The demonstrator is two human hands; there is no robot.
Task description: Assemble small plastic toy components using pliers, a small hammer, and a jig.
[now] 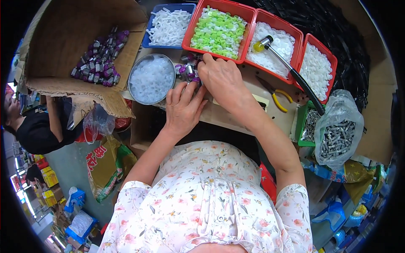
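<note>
My right hand (222, 79) is closed, its fingers bent down over the worktop just below a red tray. What it grips is hidden beneath the fingers. Close against it, my left hand (184, 106) has bent fingers, with the index fingertip meeting the right hand's fingers. Any small piece between them is covered. Just past the left fingertips lies a small heap of purple-and-metal fittings (188, 72). Left of them stands a round metal bowl (137, 96) filled with translucent white small pieces.
An open cardboard box (50, 63) holds more fittings. A blue tray (145, 40) and red trays (249, 31) line the back. A hammer (291, 67) lies across two trays, near yellow-handled pliers (279, 100). At right are a green bin (302, 122) and plastic bag (341, 130). Another person (40, 126) is at left.
</note>
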